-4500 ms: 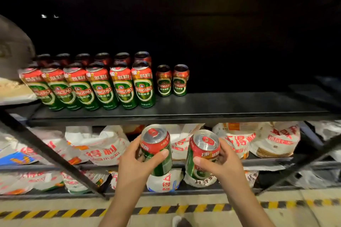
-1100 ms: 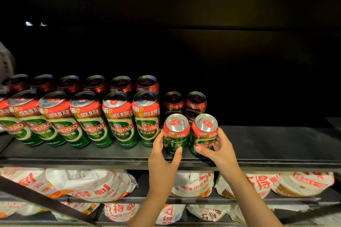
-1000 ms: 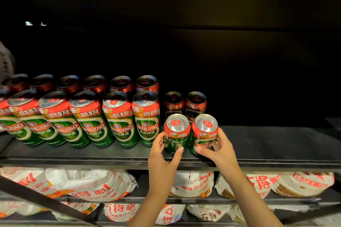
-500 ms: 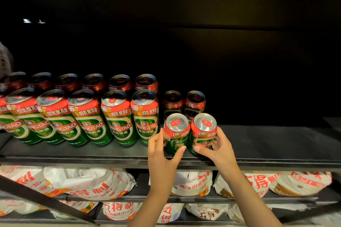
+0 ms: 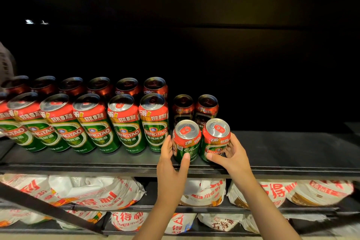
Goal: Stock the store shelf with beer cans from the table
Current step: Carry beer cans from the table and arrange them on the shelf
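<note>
Standing at the front edge of the shelf (image 5: pixel 292 152), two short cans are under my hands. My left hand (image 5: pixel 171 163) wraps the left can (image 5: pixel 186 140), thumb on its front, fingers along its left side. My right hand (image 5: pixel 231 157) clamps the right can (image 5: pixel 215 138), thumb low on its front, fingers behind its right side. Both cans are upright, bases on the shelf, sides touching each other.

Open room: the shelf to the right of the right can is bare black surface up to the frame edge. The back of the shelf is dark; its depth cannot be judged.

Obstructions: just left of my left hand stands a front row of tall cans (image 5: pixel 124 124), with my fingers close to the nearest one. A second tall row (image 5: pixel 127 86) stands behind it. Directly behind the two held cans stand two more short cans (image 5: pixel 194 108), near them; contact cannot be confirmed.

Below: a lower shelf (image 5: pixel 214 209) holds white bags (image 5: pixel 93 191) with red print, lying packed side by side. More such bags lie on the level beneath. A black diagonal brace (image 5: pixel 48 210) crosses the lower left.
</note>
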A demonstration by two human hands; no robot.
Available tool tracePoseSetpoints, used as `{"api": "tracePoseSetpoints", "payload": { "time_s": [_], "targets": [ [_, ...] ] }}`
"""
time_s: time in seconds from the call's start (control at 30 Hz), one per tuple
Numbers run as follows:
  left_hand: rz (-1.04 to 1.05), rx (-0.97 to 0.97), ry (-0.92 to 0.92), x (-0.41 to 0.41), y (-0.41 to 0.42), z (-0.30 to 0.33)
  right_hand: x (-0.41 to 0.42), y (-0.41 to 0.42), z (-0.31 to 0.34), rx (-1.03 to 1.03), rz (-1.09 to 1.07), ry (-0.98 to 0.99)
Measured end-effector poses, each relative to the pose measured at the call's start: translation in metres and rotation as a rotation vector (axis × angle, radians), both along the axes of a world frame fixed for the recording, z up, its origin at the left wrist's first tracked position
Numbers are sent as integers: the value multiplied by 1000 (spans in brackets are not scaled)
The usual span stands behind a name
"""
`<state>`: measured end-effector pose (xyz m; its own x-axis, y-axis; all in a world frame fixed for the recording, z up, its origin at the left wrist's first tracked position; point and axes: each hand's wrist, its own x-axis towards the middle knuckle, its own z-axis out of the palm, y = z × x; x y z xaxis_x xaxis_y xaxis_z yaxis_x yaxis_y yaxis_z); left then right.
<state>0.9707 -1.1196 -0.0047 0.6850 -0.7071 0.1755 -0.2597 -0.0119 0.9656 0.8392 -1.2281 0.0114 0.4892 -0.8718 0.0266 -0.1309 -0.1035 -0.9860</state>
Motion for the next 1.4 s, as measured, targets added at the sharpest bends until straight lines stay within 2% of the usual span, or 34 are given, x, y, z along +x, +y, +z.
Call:
{"api": "tracePoseSetpoints", "payload": {
  "time_s": [0.37, 0.53, 0.73, 0.93, 1.17, 1.4],
  "targets": [
    [33, -5, -77, 0, -3, 2, 1, 1, 1, 7, -15, 5],
    [63, 4, 20, -1, -5, 0, 0, 2, 3, 10, -6, 4],
    [74, 9, 40, 0, -8, -1, 0, 1, 3, 18, -6, 17],
    [111, -4, -84, -2, -11, 0, 1, 1, 2, 27, -16, 34],
    [129, -30, 37, -6, -12, 7, 2, 1, 3, 29, -21, 43],
    [41, 18, 26, -3, -10, 3, 2, 1, 2, 33, -26, 46]
  ]
}}
